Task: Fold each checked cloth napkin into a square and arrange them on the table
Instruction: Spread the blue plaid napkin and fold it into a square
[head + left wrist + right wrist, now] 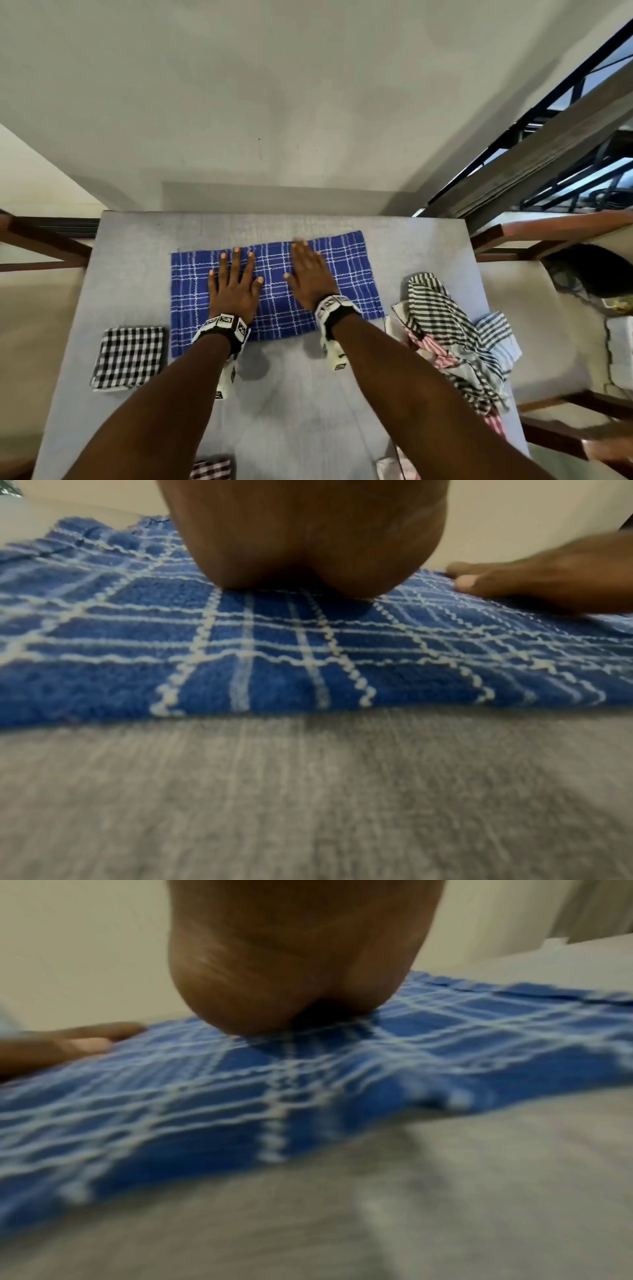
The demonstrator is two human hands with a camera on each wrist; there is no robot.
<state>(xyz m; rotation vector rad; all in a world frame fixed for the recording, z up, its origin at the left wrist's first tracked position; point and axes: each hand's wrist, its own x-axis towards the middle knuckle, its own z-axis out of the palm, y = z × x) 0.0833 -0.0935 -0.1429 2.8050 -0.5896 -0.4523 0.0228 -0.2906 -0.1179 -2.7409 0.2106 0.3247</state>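
Note:
A blue checked napkin [346, 263] lies folded into a wide rectangle on the grey table [291, 394]. My left hand [234, 284] lies flat on its left half with straight, spread fingers. My right hand [310, 270] lies flat on the middle, fingers straight and slightly blurred. In the left wrist view the heel of my left hand [301, 542] presses the blue napkin [240, 647]. The right wrist view shows the heel of my right hand [291, 961] on the same blue napkin [445, 1047]. A folded black-and-white checked napkin [128, 356] sits at the table's left.
A heap of unfolded striped and checked napkins [452, 342] lies at the table's right edge. A dark red checked napkin [212, 469] shows at the near edge. Wooden chairs [548, 236] stand on both sides, and a wall is close behind the table.

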